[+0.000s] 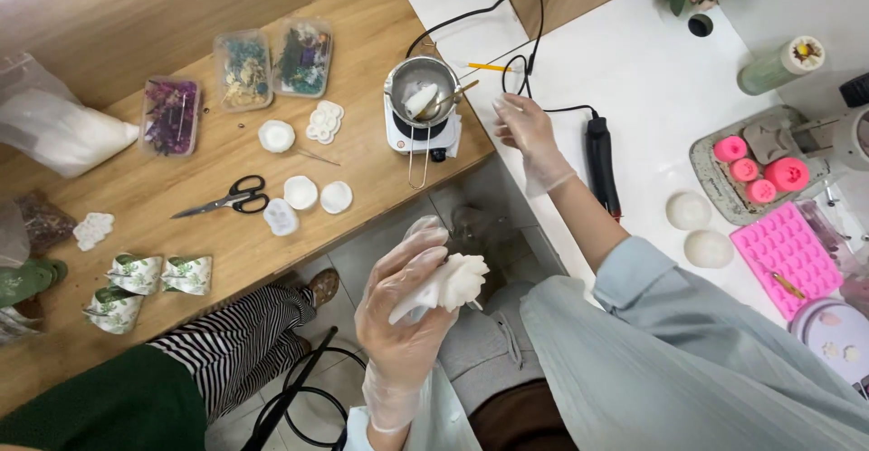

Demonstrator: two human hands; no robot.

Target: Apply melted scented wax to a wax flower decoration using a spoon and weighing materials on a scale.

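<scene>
Both of my hands wear thin clear gloves. My left hand [405,311] is held over the gap between the two tables and grips a white flower-shaped wax piece [457,281]. My right hand [528,134] hovers with fingers apart and nothing in it over the edge of the white table [634,62]. It is just right of a metal melting pot [421,84] standing on a small white hot plate [418,136]. Inside the pot lie a white lump and a spoon. A yellow pencil [489,67] lies beyond my fingertips.
The wooden table [380,16] holds black scissors [226,199], white wax discs [300,192], and trays of dried flowers [243,69]. A black corded tool [602,157], pink moulds [786,247] and two white domes [699,229] lie on the white table. Another person in striped trousers [240,338] sits at lower left.
</scene>
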